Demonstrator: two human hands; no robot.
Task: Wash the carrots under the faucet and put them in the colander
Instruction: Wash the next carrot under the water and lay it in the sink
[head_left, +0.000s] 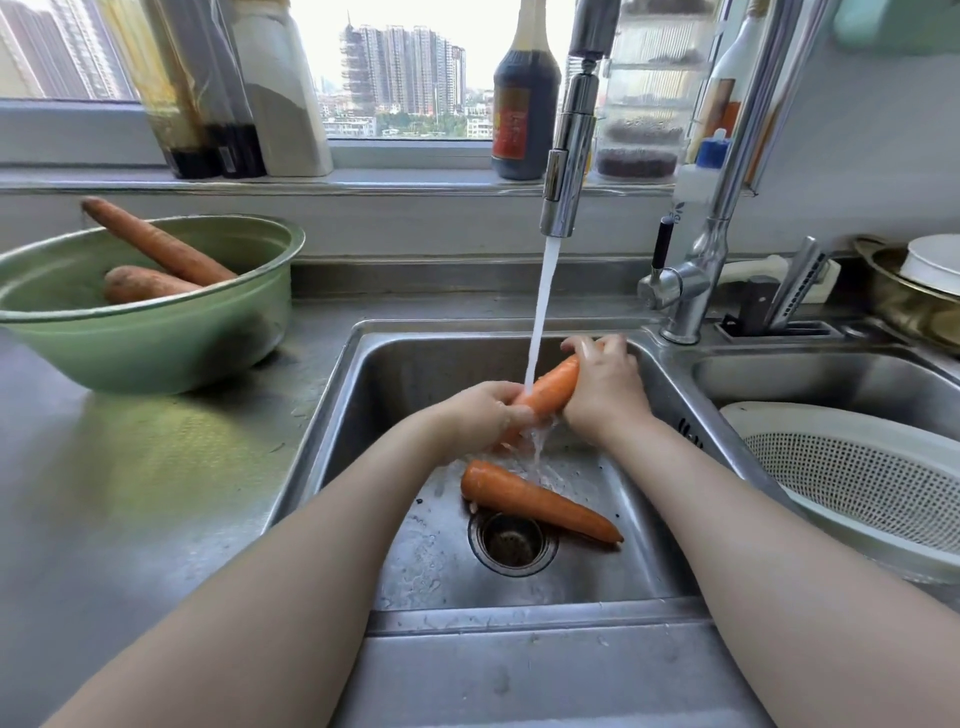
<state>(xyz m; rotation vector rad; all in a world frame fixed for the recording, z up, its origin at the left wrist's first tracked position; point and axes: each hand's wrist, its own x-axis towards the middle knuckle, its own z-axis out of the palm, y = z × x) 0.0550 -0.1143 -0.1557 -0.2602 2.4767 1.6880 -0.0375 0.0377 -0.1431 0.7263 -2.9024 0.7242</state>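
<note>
**Carrot under the stream, both hands on it**

On my feed, the pale green round bowl (156, 338) on the grey steel desk (156, 493) at the left holds two dull, earth-dusted carrots (156, 244). The longer one leans up over the far rim and the shorter lies beside it. The stainless steel sink basin (410, 364) in the middle holds a tapered orange carrot (540, 501) lying on its floor, thick end to the left, just beyond the round drain strainer (513, 543). The white perforated plastic colander (857, 478) sits tilted in the second basin to the right, well apart from both hands.

The bright orange carrot (550, 387) is held slantwise above the basin, directly under the water stream (540, 312) from the chrome pull-down faucet (569, 156). It looks glossy and wet, far brighter than the pair in the bowl. The left hand (478, 415) grips its lower end, fingers (514, 413) curled round it. The right hand (605, 384) covers its upper end, fingers (587, 345) wrapped across the top, so that end is hidden from me. Water spills below the hands onto the basin floor beside the lying carrot.

The right forearm lies across the ridge between the two basins, between the held carrot and the colander. On the window sill behind stands a dark brown sauce bottle with a red label (524, 104), and a grey knife holder (769, 312) stands right of the faucet base
</note>
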